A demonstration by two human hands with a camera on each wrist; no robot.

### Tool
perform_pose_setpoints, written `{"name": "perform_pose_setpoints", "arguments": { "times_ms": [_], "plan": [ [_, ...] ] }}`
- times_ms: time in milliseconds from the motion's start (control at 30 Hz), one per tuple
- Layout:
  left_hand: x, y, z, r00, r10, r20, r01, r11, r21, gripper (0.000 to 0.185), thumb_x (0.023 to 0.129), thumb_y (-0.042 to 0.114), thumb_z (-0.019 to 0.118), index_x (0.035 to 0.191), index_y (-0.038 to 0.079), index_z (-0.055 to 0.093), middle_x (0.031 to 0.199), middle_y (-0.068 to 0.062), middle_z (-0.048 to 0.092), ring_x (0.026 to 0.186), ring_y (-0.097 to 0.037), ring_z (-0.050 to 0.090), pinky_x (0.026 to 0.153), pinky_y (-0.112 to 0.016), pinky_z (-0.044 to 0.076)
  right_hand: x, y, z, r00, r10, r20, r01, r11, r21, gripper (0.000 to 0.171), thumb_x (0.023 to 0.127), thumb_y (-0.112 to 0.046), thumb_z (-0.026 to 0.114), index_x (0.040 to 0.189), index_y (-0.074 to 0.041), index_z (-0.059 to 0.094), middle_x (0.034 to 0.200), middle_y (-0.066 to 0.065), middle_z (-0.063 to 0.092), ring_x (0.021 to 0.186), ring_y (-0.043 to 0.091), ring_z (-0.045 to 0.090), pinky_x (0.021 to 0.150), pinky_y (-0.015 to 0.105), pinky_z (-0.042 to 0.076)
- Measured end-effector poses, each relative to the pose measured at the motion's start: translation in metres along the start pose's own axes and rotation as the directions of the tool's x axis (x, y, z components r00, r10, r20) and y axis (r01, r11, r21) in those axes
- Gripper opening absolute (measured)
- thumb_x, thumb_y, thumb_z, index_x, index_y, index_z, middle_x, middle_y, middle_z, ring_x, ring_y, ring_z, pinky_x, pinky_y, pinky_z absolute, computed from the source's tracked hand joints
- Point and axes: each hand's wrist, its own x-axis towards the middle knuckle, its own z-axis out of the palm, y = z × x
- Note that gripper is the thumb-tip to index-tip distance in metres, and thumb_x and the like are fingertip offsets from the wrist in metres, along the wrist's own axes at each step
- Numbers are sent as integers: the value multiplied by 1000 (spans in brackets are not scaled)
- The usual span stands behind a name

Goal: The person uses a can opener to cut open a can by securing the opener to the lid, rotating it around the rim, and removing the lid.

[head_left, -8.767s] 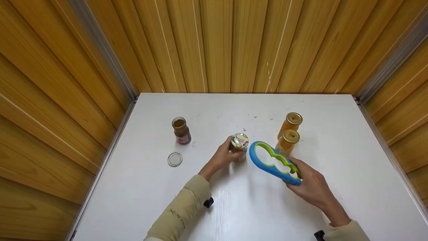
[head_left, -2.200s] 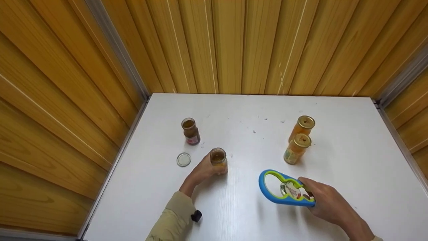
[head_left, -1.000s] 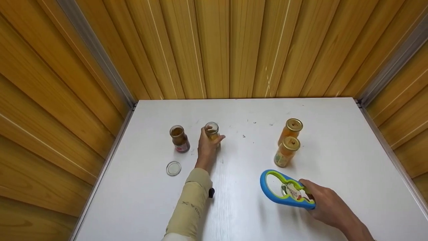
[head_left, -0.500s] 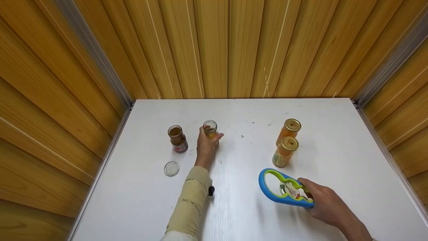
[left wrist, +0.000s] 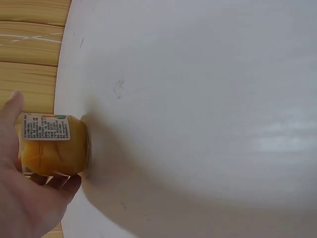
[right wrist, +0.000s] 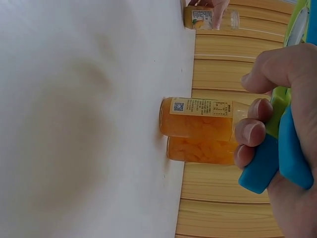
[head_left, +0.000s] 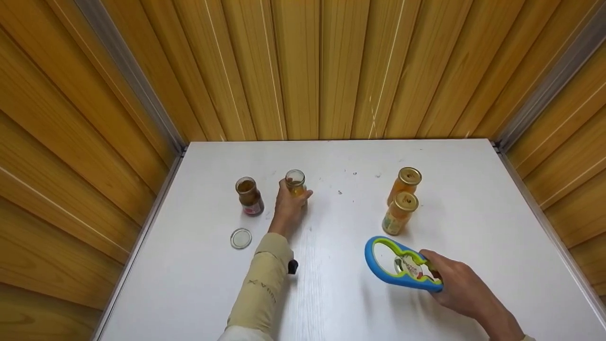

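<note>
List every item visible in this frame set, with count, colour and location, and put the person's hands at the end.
Open glass jar of orange fruit: 1, clear with orange contents, back left of centre, held by the left hand.
Open glass jar with dark brown contents: 1, left of the held jar.
Loose round lid: 1, pale silvery, flat on the table near the left edge.
Gold-lidded jars of orange fruit: 2, close together, one behind the other, right of centre.
Blue and green plastic jar opener: 1, front right, with a removed lid in it.
White table: 1, walled by wooden panels.
Left hand: grips the open jar.
Right hand: grips the opener's narrow end.
</note>
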Motion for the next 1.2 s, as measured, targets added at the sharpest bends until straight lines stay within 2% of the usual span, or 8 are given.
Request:
{"name": "perform_pose_setpoints", "arguments": {
  "times_ms": [200,267,467,567,667,800,1000,1200],
  "plan": [
    [-2,6,-8,999,-30,43,32,999,-41,93,91,21,78,164,15,20,160,-21,37,143,-38,42,116,-52,35,-2,0,0,1000,-12,-25,12,1000,-7,77,68,-9,95,135,-5,57,110,9,72,83,12,63,76,38,61],
    [-5,7,-11,998,-36,55,38,999,-33,95,92,20,77,165,13,16,163,-21,33,146,-39,37,119,-52,31,-3,0,0,999,-23,-34,22,1000,-18,76,68,-9,94,134,-5,57,108,8,72,81,11,61,74,37,60],
    [-22,7,-19,990,-104,98,95,992,86,99,97,29,71,166,6,4,169,-21,18,155,-36,19,125,-50,16,-2,-2,-1,999,-30,-33,29,999,-26,77,68,-9,95,135,-6,57,109,7,71,81,12,60,75,38,59],
    [-31,8,-21,984,-138,109,124,985,123,97,98,30,69,165,2,4,169,-22,15,156,-36,15,125,-49,14,-2,-2,-1,999,-29,-37,28,999,-19,77,68,-10,95,135,-5,57,110,9,71,83,14,61,77,41,60],
    [-40,9,-23,981,-155,114,139,981,134,92,99,29,67,164,0,8,168,-23,16,155,-37,16,125,-49,15,-1,-3,-1,998,-36,-53,35,999,-15,78,67,-9,96,134,-3,57,111,10,72,83,15,63,77,42,61],
    [-53,12,-27,981,-143,131,127,984,124,87,100,28,66,163,-2,13,166,-25,24,153,-40,24,123,-51,21,0,-4,-1,996,-53,-77,52,999,-15,79,65,-8,97,134,-4,57,110,9,72,83,15,63,76,41,61],
    [-75,15,-38,970,-125,208,119,992,40,84,100,26,66,163,0,18,165,-21,29,149,-40,33,119,-51,33,3,-5,-2,993,-71,-95,71,997,-5,81,65,-5,97,134,-4,56,110,9,71,83,14,63,75,39,61],
    [-92,15,-48,958,-51,281,63,998,-32,75,100,22,66,159,-5,28,161,-24,35,146,-41,39,116,-52,36,7,-5,-1,981,-130,-143,127,992,-24,80,64,-5,96,133,-3,56,108,7,72,81,11,62,72,35,61]
  ]
}}
